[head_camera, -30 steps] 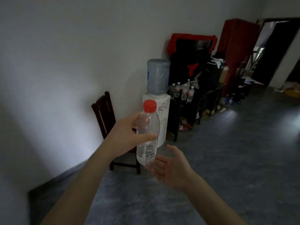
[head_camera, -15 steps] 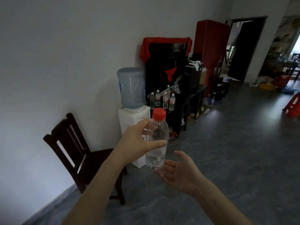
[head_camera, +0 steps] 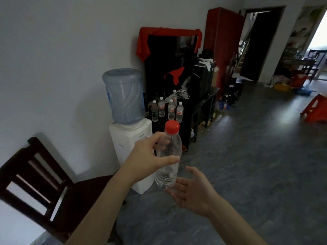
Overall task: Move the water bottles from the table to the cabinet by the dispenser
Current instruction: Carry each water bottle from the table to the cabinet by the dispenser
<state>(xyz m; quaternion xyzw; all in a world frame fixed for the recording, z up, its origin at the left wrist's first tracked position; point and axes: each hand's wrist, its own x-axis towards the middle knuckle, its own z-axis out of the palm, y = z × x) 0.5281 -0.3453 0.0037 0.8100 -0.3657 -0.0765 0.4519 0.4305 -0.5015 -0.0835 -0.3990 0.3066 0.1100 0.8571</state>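
My left hand (head_camera: 147, 160) grips a clear water bottle (head_camera: 169, 165) with a red cap around its middle, holding it upright in front of me. My right hand (head_camera: 192, 189) is open, palm up, just below and right of the bottle's base; I cannot tell whether it touches. Ahead stands the white water dispenser (head_camera: 130, 138) with a blue jug (head_camera: 123, 96) on top. Right beside it is a dark cabinet (head_camera: 187, 124), with several white-capped water bottles (head_camera: 167, 110) standing on its top.
A dark wooden chair (head_camera: 37, 181) stands against the wall at the left. Behind the cabinet are a black frame draped in red cloth (head_camera: 168, 34), a red wardrobe (head_camera: 223, 30) and floor clutter. A red stool (head_camera: 316, 110) lies far right. Grey floor spreads to the right.
The view has come closer to the dispenser and cabinet and swung right, so the chair slid to the lower left. Both hands keep the same hold and pose around the bottle.
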